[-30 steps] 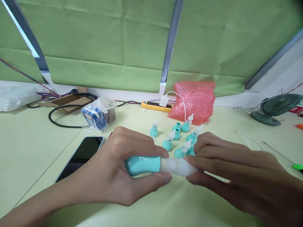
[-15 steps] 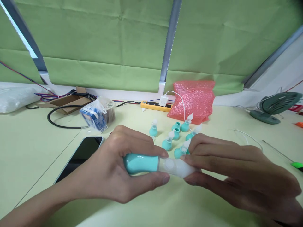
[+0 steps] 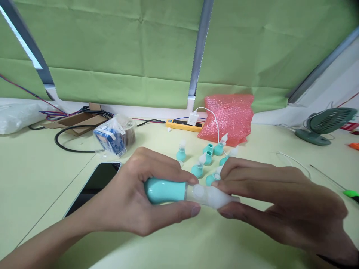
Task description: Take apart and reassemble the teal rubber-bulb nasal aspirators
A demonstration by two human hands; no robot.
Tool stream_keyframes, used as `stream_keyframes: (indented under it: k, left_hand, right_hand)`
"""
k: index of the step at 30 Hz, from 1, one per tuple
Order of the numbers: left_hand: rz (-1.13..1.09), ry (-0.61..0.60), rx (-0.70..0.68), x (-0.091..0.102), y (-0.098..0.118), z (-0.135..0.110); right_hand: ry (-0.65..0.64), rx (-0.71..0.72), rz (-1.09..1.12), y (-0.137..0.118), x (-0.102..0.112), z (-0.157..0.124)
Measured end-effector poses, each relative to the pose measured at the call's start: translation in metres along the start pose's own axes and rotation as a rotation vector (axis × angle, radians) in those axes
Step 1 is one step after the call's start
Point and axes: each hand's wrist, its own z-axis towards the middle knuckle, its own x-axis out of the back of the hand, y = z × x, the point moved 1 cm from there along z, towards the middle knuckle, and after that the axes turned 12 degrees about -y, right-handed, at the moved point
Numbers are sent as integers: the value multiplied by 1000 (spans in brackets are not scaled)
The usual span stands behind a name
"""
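Note:
A nasal aspirator with a teal squeeze bulb [image 3: 165,190] lies level between my hands. My left hand [image 3: 137,198] wraps round the bulb, its thumb and index finger reaching the clear collar [image 3: 192,193]. At the other end, my right hand [image 3: 275,201] pinches the white soft tip [image 3: 217,197] between thumb and fingers. Tip, collar and bulb are joined in one line. Behind the hands stand several more teal aspirators, among them one with a white tip [image 3: 198,170] and a bulb with an open neck [image 3: 208,157]. My right fingers partly hide some of them.
To the left lie a black-screened phone [image 3: 95,185] and a clear bag with a blue box [image 3: 110,138]. A yellow power strip [image 3: 182,125] and pink bubble-wrap bags [image 3: 228,119] are at the back. On the right are a green fan [image 3: 322,127] and a green-handled screwdriver [image 3: 350,193].
The right fingers have shifted slightly on the white tip, and more of its end shows past them. Both hands keep their hold, and the view has moved a little.

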Motion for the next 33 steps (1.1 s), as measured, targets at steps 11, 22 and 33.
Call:
stream_keyframes:
  k: [11,22,33]
  left_hand:
    - [-20,84,-56,-1,0,-3]
    - [78,97,-94,0,3,-3]
    - [146,95,-113,0,4,-3]
  right_hand:
    - [125,43,232,0,-3,2]
    - [58,66,301,6,-2,4]
    - [8,93,366,11,-1,6]
